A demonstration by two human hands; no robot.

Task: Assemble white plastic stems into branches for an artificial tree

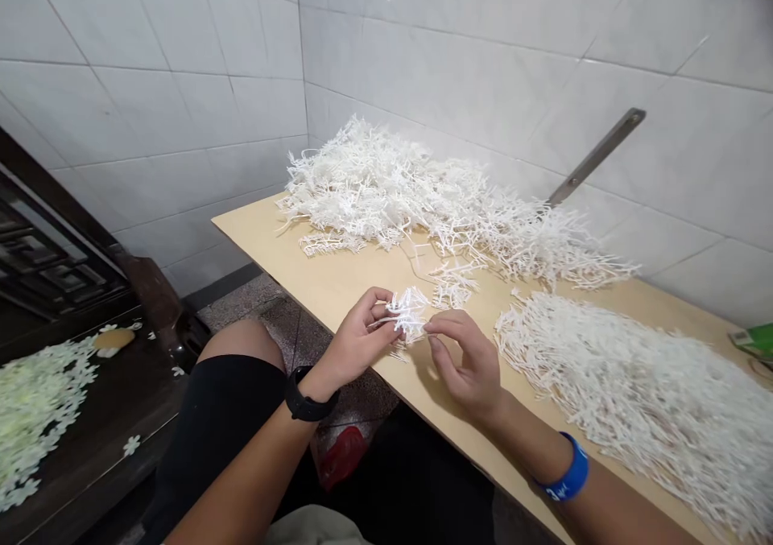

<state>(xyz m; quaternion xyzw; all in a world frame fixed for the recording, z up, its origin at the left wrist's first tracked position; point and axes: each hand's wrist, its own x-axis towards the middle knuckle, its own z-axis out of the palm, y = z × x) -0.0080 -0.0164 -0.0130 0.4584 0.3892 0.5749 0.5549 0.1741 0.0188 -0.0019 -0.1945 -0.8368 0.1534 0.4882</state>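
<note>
My left hand [362,336], with a black band on the wrist, is closed around a small bunch of white branched plastic stems [409,311]. The bunch is held over the table's near edge, its forked tips pointing up and to the right. My right hand [465,360] comes in from the right, a blue band on its wrist. Its index fingertip reaches the side of the bunch, while the thumb stands a little apart below. Behind the hands, a few loose white stem pieces [452,285] lie on the tabletop.
A large tangled heap of white stems [386,183] covers the back of the wooden table [259,223]. To the right spreads a flatter pile of white sprigs [652,384]. Pale flower pieces [42,416] lie on dark furniture at left. A metal bracket [595,158] juts along the tiled wall.
</note>
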